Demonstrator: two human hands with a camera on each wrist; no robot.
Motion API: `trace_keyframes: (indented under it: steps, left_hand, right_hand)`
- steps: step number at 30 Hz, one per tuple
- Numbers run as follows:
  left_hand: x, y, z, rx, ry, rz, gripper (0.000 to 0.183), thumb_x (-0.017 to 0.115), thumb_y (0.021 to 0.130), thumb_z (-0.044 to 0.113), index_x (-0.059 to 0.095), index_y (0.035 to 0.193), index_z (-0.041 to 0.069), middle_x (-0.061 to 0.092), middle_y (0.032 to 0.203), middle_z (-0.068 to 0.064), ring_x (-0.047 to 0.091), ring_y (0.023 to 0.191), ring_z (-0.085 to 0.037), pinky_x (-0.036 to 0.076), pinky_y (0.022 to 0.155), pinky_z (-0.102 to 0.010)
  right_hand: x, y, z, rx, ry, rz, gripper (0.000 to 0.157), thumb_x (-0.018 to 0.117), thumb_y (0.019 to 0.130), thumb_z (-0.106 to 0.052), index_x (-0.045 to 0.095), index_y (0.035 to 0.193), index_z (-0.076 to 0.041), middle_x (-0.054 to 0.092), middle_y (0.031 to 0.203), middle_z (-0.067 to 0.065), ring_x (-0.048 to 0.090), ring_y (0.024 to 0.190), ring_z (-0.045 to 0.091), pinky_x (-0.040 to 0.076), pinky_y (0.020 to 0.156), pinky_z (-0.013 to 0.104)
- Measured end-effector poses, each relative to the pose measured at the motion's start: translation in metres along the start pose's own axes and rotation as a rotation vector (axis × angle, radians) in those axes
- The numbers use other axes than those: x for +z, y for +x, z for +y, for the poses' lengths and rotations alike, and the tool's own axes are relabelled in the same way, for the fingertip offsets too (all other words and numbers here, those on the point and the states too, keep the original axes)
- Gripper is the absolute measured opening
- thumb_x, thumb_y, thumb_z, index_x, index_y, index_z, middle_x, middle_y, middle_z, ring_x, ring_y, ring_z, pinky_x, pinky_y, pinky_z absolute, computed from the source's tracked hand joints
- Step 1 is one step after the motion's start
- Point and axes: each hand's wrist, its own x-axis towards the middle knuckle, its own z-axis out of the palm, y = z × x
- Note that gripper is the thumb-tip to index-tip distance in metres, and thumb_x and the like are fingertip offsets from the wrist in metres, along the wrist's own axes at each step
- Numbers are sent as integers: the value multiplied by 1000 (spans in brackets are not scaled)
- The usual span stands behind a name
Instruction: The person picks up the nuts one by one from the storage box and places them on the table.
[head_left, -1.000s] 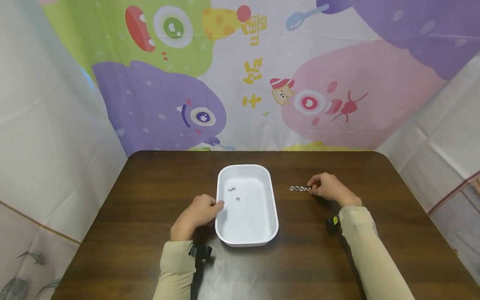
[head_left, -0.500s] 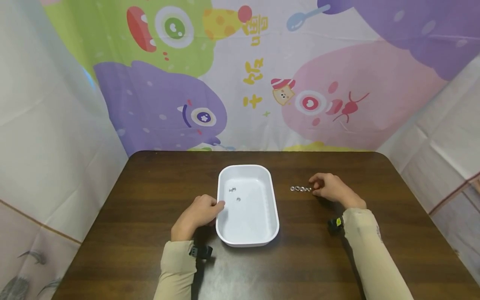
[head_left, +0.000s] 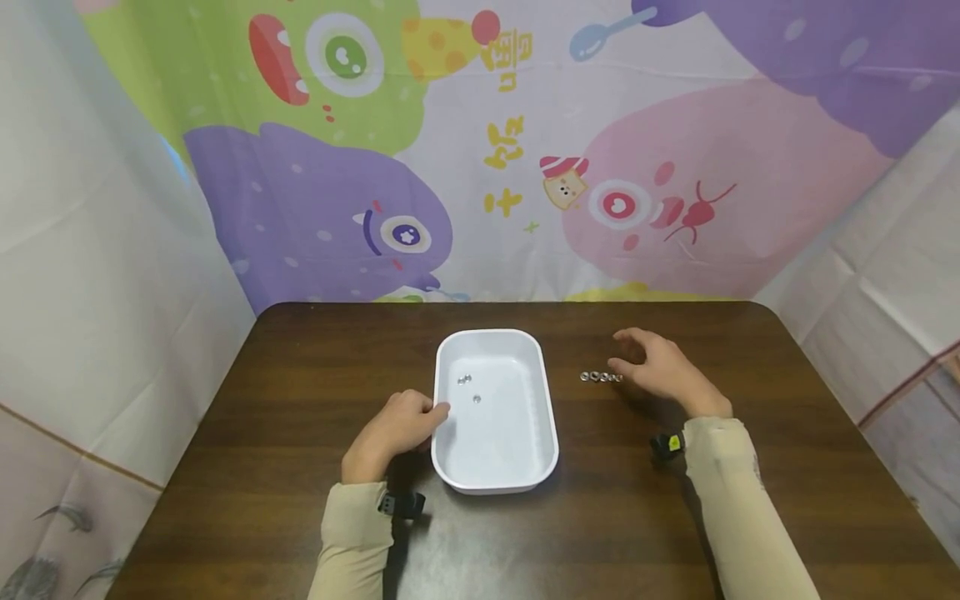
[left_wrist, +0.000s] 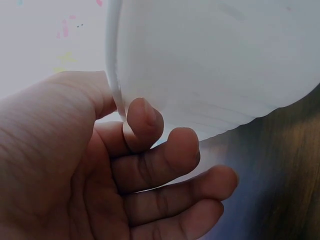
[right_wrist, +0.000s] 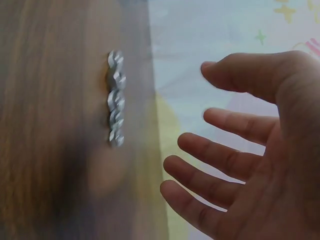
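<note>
head: high, forward-down | left wrist: close, head shares tray (left_wrist: 215,65) | right wrist: close, head shares nuts (right_wrist: 116,101)

Small metal pieces (right_wrist: 115,101) blurred, sleeves (head_left: 354,533) cut off

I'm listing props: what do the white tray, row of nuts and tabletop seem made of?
White tray: probably plastic, smooth, with rounded, molded-looking corners; enamel is possible. Row of nuts: likely metal, polished, with silvery glints. Tabletop: wood or wood-look laminate, satin; dark brown grain and a soft sheen show.
</note>
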Motion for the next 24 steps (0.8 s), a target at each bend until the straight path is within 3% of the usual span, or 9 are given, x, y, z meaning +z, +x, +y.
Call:
trace_keyframes:
  steps: [11, 24]
  left_hand:
    - [-1, 0, 0, -3, -2, -4, 45, 53, 100, 31, 58, 61, 10, 51, 52, -1, 46, 50, -15, 37, 52, -29]
    - [1, 1, 0, -25, -7, -13, 42, 52, 100, 31, 59, 65, 10, 52, 54, -2, 47, 52, -15, 38, 53, -30]
  right_hand:
    - [3, 10, -32, -27, 50, 21, 73, 68, 98, -38, 38, 153, -2, 56, 138, 28, 58, 124, 43, 47, 102, 59]
    - [17, 27, -69, -74, 90, 17, 73, 75, 93, -28, 40, 153, -5, 58, 137, 25, 57, 126, 42, 47, 105, 58]
